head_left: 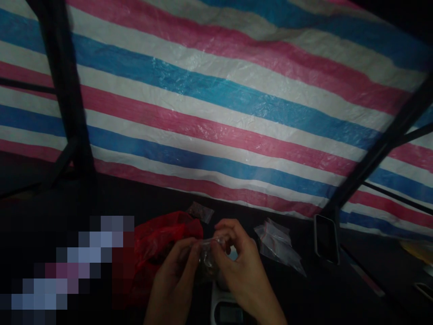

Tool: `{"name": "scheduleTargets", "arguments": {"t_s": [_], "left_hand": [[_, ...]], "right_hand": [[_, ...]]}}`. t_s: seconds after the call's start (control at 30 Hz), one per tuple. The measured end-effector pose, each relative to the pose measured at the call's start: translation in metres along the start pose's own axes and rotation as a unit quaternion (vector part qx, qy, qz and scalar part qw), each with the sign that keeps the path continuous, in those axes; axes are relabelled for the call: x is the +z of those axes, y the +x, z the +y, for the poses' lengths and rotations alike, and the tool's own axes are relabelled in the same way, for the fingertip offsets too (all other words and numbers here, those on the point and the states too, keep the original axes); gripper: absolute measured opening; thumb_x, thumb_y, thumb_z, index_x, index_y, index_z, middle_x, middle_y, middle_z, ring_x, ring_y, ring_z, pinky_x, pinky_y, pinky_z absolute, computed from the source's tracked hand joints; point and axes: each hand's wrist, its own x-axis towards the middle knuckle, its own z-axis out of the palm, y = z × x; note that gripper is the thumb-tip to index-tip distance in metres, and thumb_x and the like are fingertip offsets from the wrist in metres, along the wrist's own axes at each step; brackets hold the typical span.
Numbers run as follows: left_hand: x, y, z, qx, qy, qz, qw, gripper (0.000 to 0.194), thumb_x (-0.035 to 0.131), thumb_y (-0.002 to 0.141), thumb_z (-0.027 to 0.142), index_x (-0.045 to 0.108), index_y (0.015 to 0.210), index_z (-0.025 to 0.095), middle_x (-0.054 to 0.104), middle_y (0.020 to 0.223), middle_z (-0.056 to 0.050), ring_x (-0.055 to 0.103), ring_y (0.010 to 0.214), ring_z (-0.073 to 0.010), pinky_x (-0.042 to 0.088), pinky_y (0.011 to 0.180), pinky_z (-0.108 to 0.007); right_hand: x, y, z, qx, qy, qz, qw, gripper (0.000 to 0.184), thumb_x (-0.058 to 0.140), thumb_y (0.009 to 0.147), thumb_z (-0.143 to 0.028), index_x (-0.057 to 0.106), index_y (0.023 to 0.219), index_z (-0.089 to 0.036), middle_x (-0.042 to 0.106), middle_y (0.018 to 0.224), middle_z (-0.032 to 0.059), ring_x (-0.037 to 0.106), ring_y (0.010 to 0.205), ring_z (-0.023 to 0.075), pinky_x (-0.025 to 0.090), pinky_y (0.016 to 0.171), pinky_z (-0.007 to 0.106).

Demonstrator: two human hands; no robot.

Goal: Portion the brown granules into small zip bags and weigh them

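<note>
1. location: the clear plastic bag (pixel 207 259) is between the two hands, above a small device with a display (pixel 227 311) on the dark worktop (pixel 297 293); its lower part is too dim to identify any contents.
2. hands: the left hand (pixel 174 271) and right hand (pixel 246 259) are both narrow, pinching the bag's upper edge.
3. good practice, as judged: keep both pinches level, work the thin film with the fingertips, pull gently so it does not tear, and keep the lower part hanging upright against spillage.
4. pose: both forearms rise from the lower edge of view and converge; the left thumb lies along the near side, while the right fingers arch over with the thumb opposed.
5. adjacent: a red bag (pixel 165 232) lies beside the left hand; flat clear bags (pixel 279 246) lie right of the right hand.
</note>
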Motion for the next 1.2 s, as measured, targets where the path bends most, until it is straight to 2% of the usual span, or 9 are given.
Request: {"name": "scheduleTargets", "arguments": {"t_s": [0.1,0.27,0.47,0.6,0.7,0.87,1.03,1.2], "left_hand": [[0.0,0.0,-0.001,0.006,0.013,-0.014,1.0,0.046,0.073,0.069,0.066,0.076,0.085,0.023,0.082,0.09,-0.006,0.075,0.083,-0.0219,0.063,0.074,-0.025],[0.001,0.0,-0.003,0.008,0.027,0.007,1.0,0.043,0.07,0.07,0.063,0.077,0.088,0.024,0.083,0.095,-0.007,0.078,0.089,-0.0237,0.064,0.079,-0.027],[-0.001,0.0,-0.004,0.024,0.03,0.014,0.999,0.044,0.068,0.072,0.063,0.077,0.089,0.023,0.083,0.097,-0.007,0.079,0.089,-0.0241,0.064,0.08,-0.028],[-0.004,0.001,-0.004,0.022,0.036,0.021,0.999,0.048,0.069,0.069,0.063,0.078,0.09,0.021,0.083,0.1,-0.009,0.078,0.091,-0.0259,0.063,0.081,-0.03],[-0.005,0.002,-0.006,0.025,0.04,0.021,0.999,0.05,0.069,0.07,0.064,0.079,0.093,0.02,0.083,0.103,-0.01,0.078,0.095,-0.0268,0.063,0.085,-0.031],[-0.007,0.0,-0.006,0.021,0.033,0.011,0.999,0.047,0.069,0.074,0.063,0.077,0.093,0.021,0.082,0.098,-0.009,0.078,0.094,-0.0265,0.063,0.081,-0.03],[-0.006,-0.001,0.0,0.026,0.023,0.018,0.999,0.041,0.069,0.074,0.06,0.077,0.09,0.022,0.084,0.097,-0.008,0.079,0.092,-0.0266,0.065,0.079,-0.031],[-0.006,-0.001,0.001,0.022,0.022,-0.003,1.0,0.04,0.068,0.076,0.059,0.076,0.091,0.023,0.084,0.096,-0.007,0.079,0.093,-0.026,0.065,0.08,-0.03]], "right_hand": [[0.0,-0.001,0.001,-0.001,0.008,0.012,1.0,0.01,0.065,0.091,-0.026,0.062,0.101,-0.025,0.056,0.079,-0.0051,0.052,0.074,0.0141,0.044,0.069,0.025],[-0.005,0.0,0.007,0.024,0.052,0.016,0.998,0.035,0.072,0.085,-0.024,0.065,0.119,-0.027,0.067,0.088,-0.0036,0.057,0.077,0.0146,0.046,0.071,0.026],[-0.008,0.002,0.012,0.031,0.07,0.012,0.997,0.041,0.075,0.082,-0.025,0.064,0.121,-0.028,0.068,0.088,-0.0043,0.063,0.078,0.0148,0.049,0.073,0.027],[-0.008,0.003,0.01,0.02,0.071,0.011,0.997,0.041,0.076,0.083,-0.026,0.063,0.122,-0.027,0.071,0.087,-0.0038,0.066,0.08,0.0156,0.052,0.077,0.028],[-0.008,0.004,0.011,0.015,0.075,0.018,0.997,0.038,0.075,0.082,-0.026,0.062,0.118,-0.025,0.07,0.082,-0.0047,0.067,0.077,0.0156,0.052,0.075,0.028],[-0.002,0.004,0.006,-0.002,0.058,0.045,0.997,0.031,0.073,0.079,-0.02,0.059,0.106,-0.025,0.062,0.072,-0.008,0.057,0.07,0.014,0.046,0.069,0.026],[0.005,0.003,-0.003,0.0,0.049,0.011,0.999,0.04,0.067,0.082,-0.021,0.058,0.12,-0.024,0.066,0.085,-0.0041,0.057,0.076,0.0152,0.046,0.073,0.028],[0.006,0.004,-0.003,0.004,0.005,0.013,1.0,0.028,0.065,0.083,-0.021,0.06,0.111,-0.024,0.063,0.082,-0.0046,0.051,0.075,0.0152,0.042,0.071,0.028]]}}
